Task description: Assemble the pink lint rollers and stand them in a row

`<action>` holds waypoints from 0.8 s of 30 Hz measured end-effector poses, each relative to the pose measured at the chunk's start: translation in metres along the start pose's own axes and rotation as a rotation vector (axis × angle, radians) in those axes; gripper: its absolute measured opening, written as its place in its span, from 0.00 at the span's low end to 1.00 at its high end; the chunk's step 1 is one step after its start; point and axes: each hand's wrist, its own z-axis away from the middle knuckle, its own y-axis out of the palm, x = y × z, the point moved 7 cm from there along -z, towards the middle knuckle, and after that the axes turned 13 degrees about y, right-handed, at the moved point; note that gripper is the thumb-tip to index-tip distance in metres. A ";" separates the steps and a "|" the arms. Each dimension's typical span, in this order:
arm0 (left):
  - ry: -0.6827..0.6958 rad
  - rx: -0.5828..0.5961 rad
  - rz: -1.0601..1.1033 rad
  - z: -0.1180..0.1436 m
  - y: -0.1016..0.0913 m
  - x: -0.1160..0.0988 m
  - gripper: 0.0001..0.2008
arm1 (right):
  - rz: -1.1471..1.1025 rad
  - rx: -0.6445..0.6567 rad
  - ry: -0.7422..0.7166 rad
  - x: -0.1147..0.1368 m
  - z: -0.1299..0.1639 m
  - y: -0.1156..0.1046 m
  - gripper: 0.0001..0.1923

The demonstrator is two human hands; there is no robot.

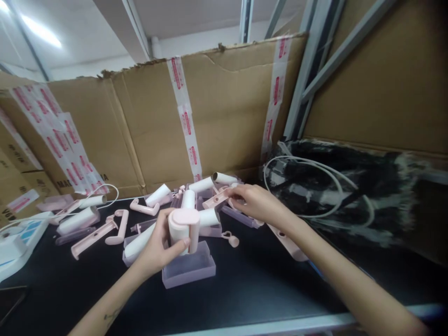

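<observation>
My left hand (159, 245) grips a pink and white lint roller head (182, 228), held upright above a translucent pink case (189, 268) on the black table (245, 289). My right hand (254, 201) reaches into the pile behind it and pinches a pink handle piece (217, 200). Several white rolls (159, 194) and more pink handles (93, 237) lie scattered around both hands.
Taped cardboard walls (224, 107) stand behind the pile. A black furry mass (350, 186) with a white cable (315, 177) looped over it lies to the right. A white and blue device (17, 240) sits at the left edge. A metal rail (280, 324) runs along the table's front.
</observation>
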 end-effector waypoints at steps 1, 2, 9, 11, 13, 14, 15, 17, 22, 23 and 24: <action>-0.010 0.025 -0.012 0.002 0.000 0.001 0.27 | 0.107 0.049 0.010 -0.004 0.000 0.008 0.09; -0.024 0.039 -0.018 0.003 -0.001 0.002 0.27 | 0.195 0.103 0.027 -0.009 0.001 0.017 0.10; 0.005 -0.078 0.163 0.004 -0.008 0.002 0.29 | 0.386 0.355 0.145 -0.028 0.005 0.061 0.17; -0.014 -0.094 0.181 0.004 -0.008 0.003 0.26 | 0.403 0.385 0.161 -0.029 0.006 0.066 0.21; -0.043 -0.069 0.230 0.006 -0.005 0.005 0.24 | 0.413 0.399 0.155 -0.027 0.007 0.065 0.23; -0.052 -0.050 0.239 0.007 -0.004 0.006 0.24 | 0.418 0.401 0.155 -0.026 0.006 0.061 0.22; -0.054 -0.038 0.218 0.008 -0.003 0.006 0.24 | 0.417 0.396 0.162 -0.026 0.006 0.055 0.21; -0.045 -0.014 0.093 0.009 -0.003 0.005 0.24 | 0.365 0.342 0.202 -0.026 0.004 0.039 0.18; -0.046 0.121 -0.145 0.010 0.007 0.007 0.16 | -0.435 0.072 0.172 -0.004 0.004 -0.001 0.17; -0.053 0.112 -0.152 0.010 0.008 0.008 0.16 | -0.638 0.049 0.131 0.004 0.007 -0.003 0.19; -0.054 0.095 -0.157 0.010 0.010 0.009 0.15 | -0.807 0.046 0.094 0.012 0.010 -0.003 0.20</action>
